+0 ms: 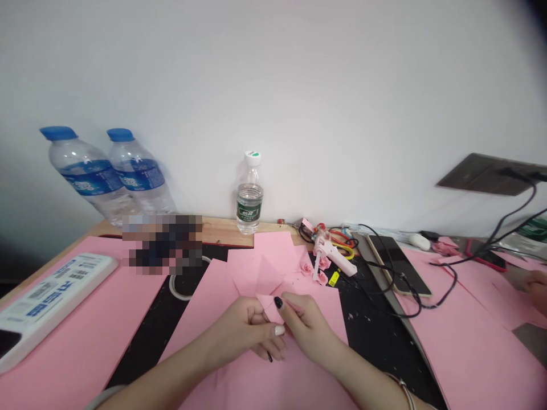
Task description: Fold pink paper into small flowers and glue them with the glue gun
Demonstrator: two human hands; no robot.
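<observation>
Your forearms (pixel 179 364) lay nearest, leading to your left hand (pixel 243 330) and right hand (pixel 310 330), both pinching the folded paper (pixel 267 306). It sat between them, above the pink sheets (pixel 239 376), with the glue gun (pixel 335 255) and paper roses (pixel 323 263) farther off, right.

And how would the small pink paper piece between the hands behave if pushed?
The small pink paper piece, held by the left hand and right hand, looks thin: probably light and likely to bend easily. Its visible fold may add slight stiffness.
</observation>
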